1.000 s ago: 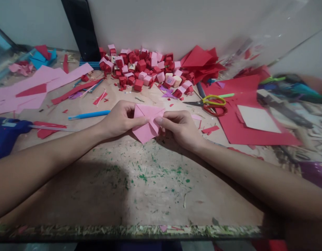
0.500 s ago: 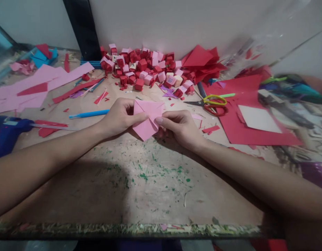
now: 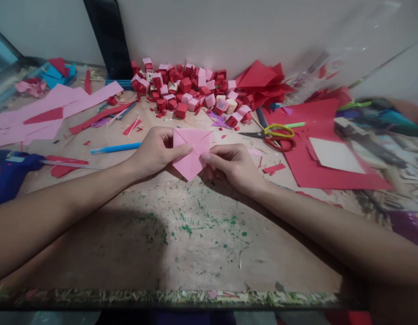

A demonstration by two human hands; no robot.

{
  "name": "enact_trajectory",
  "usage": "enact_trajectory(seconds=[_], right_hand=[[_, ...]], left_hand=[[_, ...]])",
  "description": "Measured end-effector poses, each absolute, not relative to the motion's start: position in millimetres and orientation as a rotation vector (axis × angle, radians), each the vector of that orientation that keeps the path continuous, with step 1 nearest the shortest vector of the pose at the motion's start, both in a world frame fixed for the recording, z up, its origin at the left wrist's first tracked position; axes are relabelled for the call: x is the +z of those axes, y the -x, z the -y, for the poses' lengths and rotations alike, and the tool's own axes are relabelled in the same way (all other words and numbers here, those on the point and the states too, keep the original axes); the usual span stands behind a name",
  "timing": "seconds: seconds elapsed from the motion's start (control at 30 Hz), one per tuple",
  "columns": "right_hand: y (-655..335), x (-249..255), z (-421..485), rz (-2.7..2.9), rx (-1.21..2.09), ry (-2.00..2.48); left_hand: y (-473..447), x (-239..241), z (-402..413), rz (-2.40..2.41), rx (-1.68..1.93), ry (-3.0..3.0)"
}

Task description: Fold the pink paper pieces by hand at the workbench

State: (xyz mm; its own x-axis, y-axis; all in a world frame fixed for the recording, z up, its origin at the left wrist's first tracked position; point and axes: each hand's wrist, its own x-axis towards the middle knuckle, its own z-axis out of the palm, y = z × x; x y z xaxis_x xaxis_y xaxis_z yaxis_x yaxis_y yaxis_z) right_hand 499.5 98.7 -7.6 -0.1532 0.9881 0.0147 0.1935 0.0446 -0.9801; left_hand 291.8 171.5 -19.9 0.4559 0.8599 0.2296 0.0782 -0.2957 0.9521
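Both hands hold a folded pink paper piece (image 3: 191, 151) just above the worn wooden tabletop (image 3: 181, 234). My left hand (image 3: 154, 151) pinches its left side, thumb lying along a crease. My right hand (image 3: 234, 164) grips the right edge with the index finger pressed on the fold. The paper shows diagonal creases and points down toward me.
A heap of small red and pink folded paper cubes (image 3: 191, 92) lies by the wall. Yellow-and-red scissors (image 3: 274, 135) rest on red paper sheets (image 3: 317, 153) at right. A blue pen (image 3: 115, 148), a blue glue gun (image 3: 10, 174) and pink paper strips (image 3: 49, 110) sit at left.
The pink paper has been drawn slightly tighter between the hands, its folds pressed closer. Both hands stay in nearly the same place.
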Motion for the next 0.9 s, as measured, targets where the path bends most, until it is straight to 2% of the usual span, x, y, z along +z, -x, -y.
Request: enact_trajectory(seconds=[0.43, 0.9], right_hand=[[-498.7, -7.9, -98.9, 1.418, 1.223, 1.217], [-498.7, -10.2, -99.4, 1.415, 1.216, 1.232]], left_hand=[[-293.1, -24.9, -175.8, -0.857, 1.091, -1.599], [-293.2, -23.2, -174.9, -0.830, 1.040, -1.611]])
